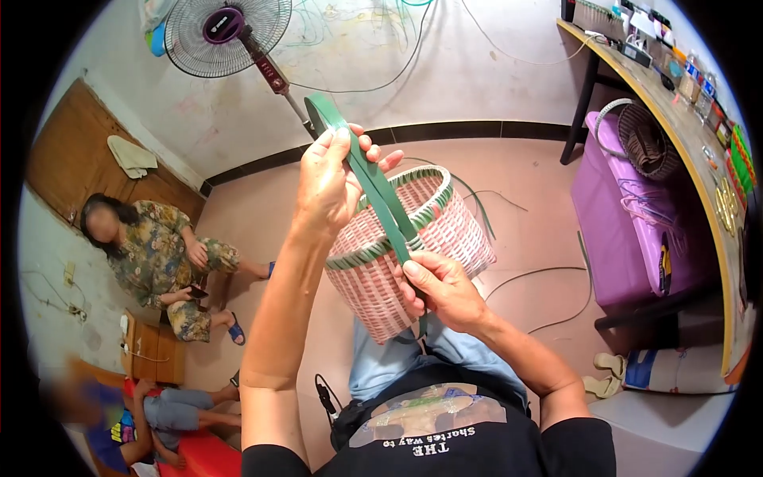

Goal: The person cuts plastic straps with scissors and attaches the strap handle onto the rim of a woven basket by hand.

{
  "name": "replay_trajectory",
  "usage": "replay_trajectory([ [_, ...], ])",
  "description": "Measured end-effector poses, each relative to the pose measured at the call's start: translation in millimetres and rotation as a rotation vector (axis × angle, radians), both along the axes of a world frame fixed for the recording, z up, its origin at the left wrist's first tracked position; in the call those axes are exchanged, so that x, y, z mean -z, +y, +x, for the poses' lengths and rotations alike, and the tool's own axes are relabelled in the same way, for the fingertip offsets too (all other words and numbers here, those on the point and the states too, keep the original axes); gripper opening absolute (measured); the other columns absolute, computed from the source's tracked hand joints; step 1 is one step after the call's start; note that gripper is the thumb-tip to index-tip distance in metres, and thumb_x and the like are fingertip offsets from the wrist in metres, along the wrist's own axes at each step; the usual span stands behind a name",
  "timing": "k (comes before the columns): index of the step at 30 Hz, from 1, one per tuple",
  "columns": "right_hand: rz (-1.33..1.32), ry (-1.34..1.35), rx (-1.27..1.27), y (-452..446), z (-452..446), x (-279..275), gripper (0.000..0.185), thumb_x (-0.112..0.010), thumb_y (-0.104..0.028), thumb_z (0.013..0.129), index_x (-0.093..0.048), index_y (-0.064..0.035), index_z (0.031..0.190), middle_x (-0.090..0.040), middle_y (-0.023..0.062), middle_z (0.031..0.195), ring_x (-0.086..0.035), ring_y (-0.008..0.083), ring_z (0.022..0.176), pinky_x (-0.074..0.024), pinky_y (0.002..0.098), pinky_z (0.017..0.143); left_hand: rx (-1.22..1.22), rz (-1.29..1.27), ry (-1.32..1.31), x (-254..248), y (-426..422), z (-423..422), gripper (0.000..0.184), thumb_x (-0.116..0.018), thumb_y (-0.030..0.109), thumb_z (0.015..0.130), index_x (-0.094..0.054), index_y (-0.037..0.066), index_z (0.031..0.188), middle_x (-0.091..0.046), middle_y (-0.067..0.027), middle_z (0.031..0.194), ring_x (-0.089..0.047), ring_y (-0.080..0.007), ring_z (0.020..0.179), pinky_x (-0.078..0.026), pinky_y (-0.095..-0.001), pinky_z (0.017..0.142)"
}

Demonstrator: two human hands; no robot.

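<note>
A pink and white woven basket (367, 296) with a green and white rim rests tilted on my lap. Flat green plastic strap (388, 216) rises from its near rim and loops over at the top, forming a tall handle-like arch. High on that loop, my left hand (330, 171) is closed with thumb and fingers pinching the strap. Down by the rim, my right hand (445, 290) grips the lower end of the strap between thumb and fingers. Part of the basket's inside is hidden behind the strap and my hands.
A standing fan (230, 36) is at the back left. One person (163, 254) sits on the left, another (147, 417) at lower left. A purple bin (600, 238) stands under the cluttered workbench (683, 131). Loose strips (548, 270) lie on the floor.
</note>
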State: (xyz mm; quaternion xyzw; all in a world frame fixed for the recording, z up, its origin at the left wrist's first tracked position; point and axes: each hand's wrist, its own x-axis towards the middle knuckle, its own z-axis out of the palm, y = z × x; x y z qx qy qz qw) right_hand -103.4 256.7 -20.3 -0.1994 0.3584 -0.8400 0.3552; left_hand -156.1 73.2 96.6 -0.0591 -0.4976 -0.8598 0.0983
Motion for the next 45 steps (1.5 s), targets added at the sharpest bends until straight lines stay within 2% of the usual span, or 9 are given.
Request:
replay_trajectory([
  [6, 0.018, 0.057, 0.088, 2, -1, 7, 0.02, -0.054, -0.015, 0.099, -0.064, 0.0024, 0.097, -0.059, 0.0024, 0.069, -0.049, 0.0058, 0.053, -0.0401, 0.0193, 0.046, -0.05, -0.027, 0.018, 2, 9, 5, 0.02, -0.045, 0.018, 0.102, -0.052, 0.0, 0.103, -0.055, -0.0082, 0.082, -0.057, -0.0181, 0.076, -0.055, -0.0565, 0.089],
  [13, 0.006, 0.103, 0.133, 4, -1, 10, 0.019, -0.056, -0.015, 0.098, -0.065, 0.0017, 0.096, -0.059, 0.0017, 0.069, -0.048, 0.0044, 0.052, -0.0381, 0.0176, 0.045, 0.0, -0.2, -0.028, 8, 30, 32, 0.03, -0.05, 0.023, 0.1, -0.044, 0.003, 0.123, -0.059, -0.0123, 0.103, -0.061, -0.0209, 0.095, -0.054, -0.0454, 0.093],
  [17, 0.05, 0.133, 0.14, 12, 0, 2, 0.019, -0.057, -0.015, 0.098, -0.066, 0.0007, 0.095, -0.059, -0.0004, 0.069, -0.046, 0.0026, 0.052, -0.0354, 0.0172, 0.044, -0.014, -0.461, -0.036, 35, 35, 56, 0.046, -0.067, 0.009, 0.09, -0.043, 0.0, 0.128, -0.057, -0.009, 0.112, -0.06, -0.0183, 0.105, -0.049, -0.0329, 0.093],
  [20, 0.062, 0.147, 0.146, 14, 2, -4, 0.018, -0.057, -0.015, 0.098, -0.066, -0.0001, 0.096, -0.059, -0.002, 0.069, -0.045, 0.0013, 0.052, -0.0335, 0.0171, 0.043, -0.08, -0.528, 0.062, 34, 48, 73, 0.051, -0.068, 0.005, 0.088, -0.039, -0.003, 0.13, -0.054, -0.011, 0.116, -0.06, -0.0186, 0.104, -0.049, -0.0321, 0.094],
  [23, 0.082, 0.163, 0.168, 15, 3, -2, 0.018, -0.057, -0.015, 0.098, -0.067, -0.0009, 0.097, -0.058, -0.0028, 0.069, -0.045, 0.0009, 0.052, -0.0331, 0.0172, 0.044, -0.076, -0.603, 0.086, 37, 48, 80, 0.043, -0.07, 0.004, 0.086, -0.049, -0.003, 0.123, -0.054, -0.0116, 0.117, -0.059, -0.018, 0.104, -0.049, -0.0311, 0.092],
  [28, 0.12, 0.194, 0.188, 23, 1, -10, 0.018, -0.054, -0.015, 0.099, -0.066, -0.0019, 0.103, -0.057, -0.0031, 0.071, -0.045, 0.0013, 0.055, -0.0344, 0.0168, 0.046, -0.274, -1.301, 0.358, 35, 47, 86, 0.022, -0.072, 0.006, 0.079, -0.067, -0.001, 0.099, -0.057, -0.0153, 0.11, -0.059, -0.0288, 0.098, -0.048, -0.0369, 0.084],
  [34, 0.062, 0.1, 0.175, 22, 1, 3, 0.017, -0.053, -0.013, 0.099, -0.065, -0.0009, 0.1, -0.057, -0.002, 0.071, -0.043, 0.0027, 0.053, -0.0326, 0.0179, 0.046, -0.219, -1.054, 0.158, 47, 52, 87, 0.012, -0.07, 0.004, 0.08, -0.069, -0.003, 0.089, -0.06, -0.0162, 0.111, -0.057, -0.0255, 0.105, -0.045, -0.0358, 0.09],
  [39, 0.097, 0.109, 0.205, 21, 4, 11, 0.018, -0.053, -0.013, 0.099, -0.064, -0.0014, 0.092, -0.057, -0.0011, 0.07, -0.044, 0.0037, 0.055, -0.0337, 0.0187, 0.048, -0.336, -1.132, 0.101, 55, 57, 88, 0.015, -0.073, 0.005, 0.077, -0.069, -0.004, 0.088, -0.059, -0.0143, 0.099, -0.062, -0.0243, 0.083, -0.051, -0.0346, 0.07],
  [45, 0.11, 0.125, 0.221, 18, 2, 19, 0.017, -0.053, -0.014, 0.099, -0.063, -0.0014, 0.095, -0.057, 0.001, 0.071, -0.046, 0.0062, 0.056, -0.0357, 0.0199, 0.049, -0.417, -1.246, 0.11, 59, 59, 91, 0.017, -0.073, 0.009, 0.076, -0.069, -0.002, 0.089, -0.058, -0.0154, 0.098, -0.062, -0.0297, 0.082, -0.05, -0.0374, 0.07],
])
